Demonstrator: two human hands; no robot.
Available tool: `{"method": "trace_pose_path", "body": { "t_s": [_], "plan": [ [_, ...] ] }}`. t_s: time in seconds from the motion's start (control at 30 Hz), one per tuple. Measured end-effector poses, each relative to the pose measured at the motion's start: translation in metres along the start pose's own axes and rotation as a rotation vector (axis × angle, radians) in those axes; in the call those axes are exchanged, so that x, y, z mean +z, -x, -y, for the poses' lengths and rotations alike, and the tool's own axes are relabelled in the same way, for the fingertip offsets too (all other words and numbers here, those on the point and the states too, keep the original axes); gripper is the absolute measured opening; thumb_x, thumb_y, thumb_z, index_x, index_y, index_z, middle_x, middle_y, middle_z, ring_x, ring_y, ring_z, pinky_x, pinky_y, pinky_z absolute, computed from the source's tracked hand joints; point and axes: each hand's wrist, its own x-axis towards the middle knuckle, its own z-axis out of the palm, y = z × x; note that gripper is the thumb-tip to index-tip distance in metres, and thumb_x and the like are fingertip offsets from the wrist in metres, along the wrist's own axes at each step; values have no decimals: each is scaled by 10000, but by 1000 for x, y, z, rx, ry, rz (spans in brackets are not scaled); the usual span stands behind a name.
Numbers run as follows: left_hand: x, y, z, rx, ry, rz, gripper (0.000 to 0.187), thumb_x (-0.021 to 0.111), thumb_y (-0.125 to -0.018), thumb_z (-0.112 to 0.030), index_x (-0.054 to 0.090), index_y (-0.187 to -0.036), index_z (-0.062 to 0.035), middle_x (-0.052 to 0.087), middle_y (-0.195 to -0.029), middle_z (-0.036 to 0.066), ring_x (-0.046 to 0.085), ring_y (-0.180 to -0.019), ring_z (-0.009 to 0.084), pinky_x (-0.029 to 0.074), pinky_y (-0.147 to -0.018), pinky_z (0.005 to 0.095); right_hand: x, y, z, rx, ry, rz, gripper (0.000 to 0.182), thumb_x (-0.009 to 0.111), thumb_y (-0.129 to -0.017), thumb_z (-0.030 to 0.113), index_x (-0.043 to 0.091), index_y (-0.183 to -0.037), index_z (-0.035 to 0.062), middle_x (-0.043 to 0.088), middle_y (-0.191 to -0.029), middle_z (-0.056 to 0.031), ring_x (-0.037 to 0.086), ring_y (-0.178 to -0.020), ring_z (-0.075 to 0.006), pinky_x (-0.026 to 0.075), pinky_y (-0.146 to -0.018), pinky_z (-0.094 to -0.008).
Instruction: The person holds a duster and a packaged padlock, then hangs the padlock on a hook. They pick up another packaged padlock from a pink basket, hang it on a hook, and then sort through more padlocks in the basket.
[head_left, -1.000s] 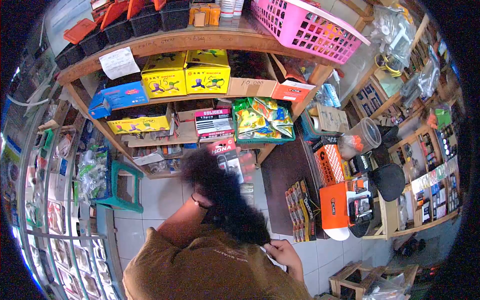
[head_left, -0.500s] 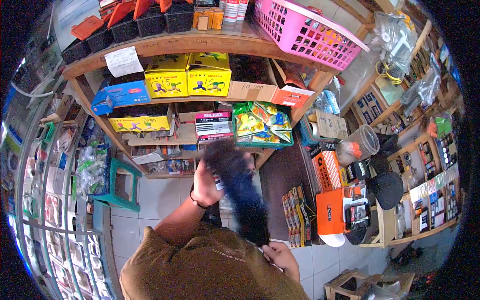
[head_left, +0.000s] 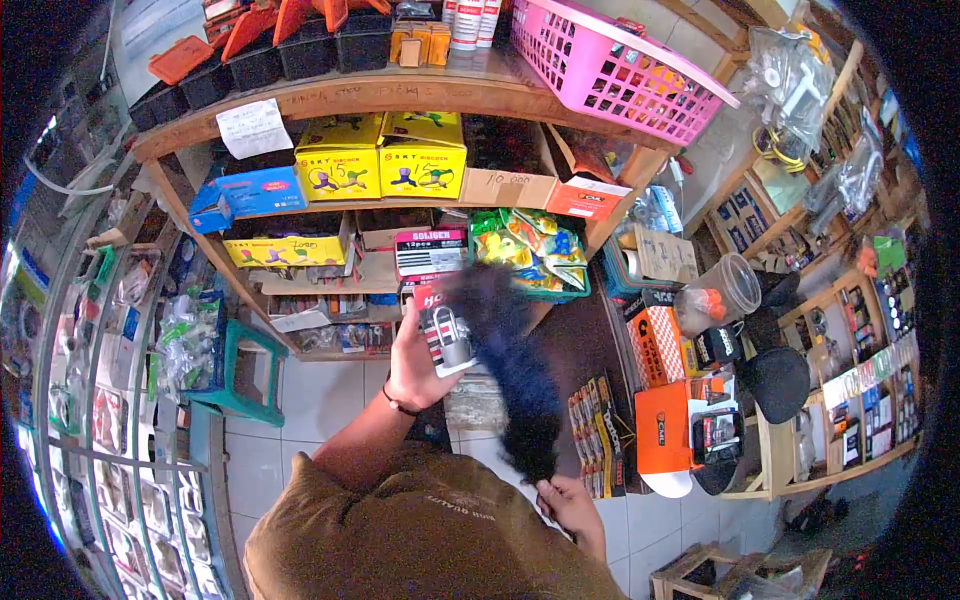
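My left hand (head_left: 418, 362) holds a red and white package (head_left: 446, 334) with a padlock pictured or packed on its front, upright in the middle of the view. A dark, fluffy duster (head_left: 520, 370), blurred by motion, runs from beside the package down to my right hand (head_left: 570, 504). The right hand's fingers are closed around the duster's lower end. The duster's upper tip is near the package's top right; whether they touch cannot be told.
Wooden shelves (head_left: 350, 92) with yellow boxes (head_left: 422, 170) stand ahead. A pink basket (head_left: 620, 75) sits at the top. An orange box (head_left: 664, 425) is on the right, a green stool (head_left: 252, 372) on the left, and display racks line both sides.
The package's front now shows in my left hand, where the duster covered most of it before. My right hand and the duster's lower end have shifted slightly to the right.
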Motion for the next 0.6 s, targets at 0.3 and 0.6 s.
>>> {"method": "trace_pose_path", "body": {
  "t_s": [0.3, 0.6],
  "plan": [
    [17, 0, -9, -123, 94, 22, 609, 397, -829, -576, 455, -1218, -111, 530, -1160, 139, 520, -1039, 315, 394, -886, 511, 6, 0, 8, 48, 119, 78, 314, 546, -870, 259, 550, -673, 14, 468, -540, 11, 405, -522, -77, 337, -475, -263],
    [-5, -17, -2, -137, -39, 89, 541, 415, -845, -542, 492, -1173, -119, 600, -1031, 95, 574, -958, 233, 438, -844, 436, 4, -4, -4, -16, 57, 109, 335, 541, -871, 249, 537, -630, 16, 471, -522, -4, 410, -497, -96, 342, -464, -272]
  ]
}}
